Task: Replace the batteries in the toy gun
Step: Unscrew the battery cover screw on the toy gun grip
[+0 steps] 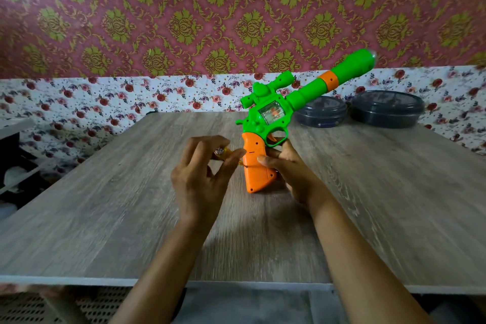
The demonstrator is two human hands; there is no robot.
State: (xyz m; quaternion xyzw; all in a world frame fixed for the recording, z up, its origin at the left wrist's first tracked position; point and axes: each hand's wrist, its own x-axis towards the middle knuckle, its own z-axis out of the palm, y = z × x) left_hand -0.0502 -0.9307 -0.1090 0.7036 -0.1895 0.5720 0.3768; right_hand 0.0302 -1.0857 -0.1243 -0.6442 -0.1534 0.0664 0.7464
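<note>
Left hand (200, 179) pinches amber driver (223, 153) at grip of gun (273, 113), butt on table (105, 205), right hand (292, 168) wrapped round grip; I'd keep tip square & press firm while turning slow

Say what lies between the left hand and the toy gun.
The head view shows a yellow tool, probably a screwdriver, pinched in the left hand and reaching towards the toy gun.
</note>
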